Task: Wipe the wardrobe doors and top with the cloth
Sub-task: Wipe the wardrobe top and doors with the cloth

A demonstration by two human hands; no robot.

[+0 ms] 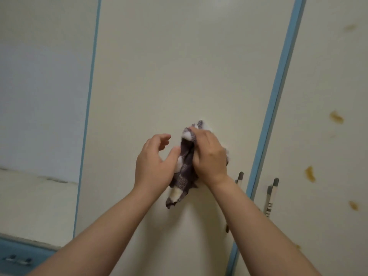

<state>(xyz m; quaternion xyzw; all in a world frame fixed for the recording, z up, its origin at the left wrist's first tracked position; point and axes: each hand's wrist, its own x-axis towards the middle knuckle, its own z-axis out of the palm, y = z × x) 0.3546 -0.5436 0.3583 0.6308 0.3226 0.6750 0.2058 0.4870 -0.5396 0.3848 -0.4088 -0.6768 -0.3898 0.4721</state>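
Cloth (185, 170), where is it?

Bunched up against the cream wardrobe door (179, 66), low on the panel and near its right edge. It is dark purple-grey with a checked weave and pale patches, and a loose tail hangs below the hands.

Which hand has it?

The right hand (209, 154). Its back faces the camera, the fingers are curled over the upper part of the bundle, and it grips the fabric against the door. The forearm rises from the lower right, bare.

And the other?

The left hand (154, 162) is just beside it, at about the same height. Its fingers are loosely curved and hold nothing, and the thumb reaches toward the cloth's left edge. I cannot tell whether it touches. That forearm comes up from the lower left.

Any writing or labels?

Nothing I can read. The handle (271, 196) on the neighbouring door (328, 76) carries dark bands near its lower end, too small to tell whether they are print.

What else is there?

A blue trim strip (278, 86) runs between the two doors, with a second handle (240, 177) just left of it. Yellow-brown smears (336, 117) dot the neighbouring door.
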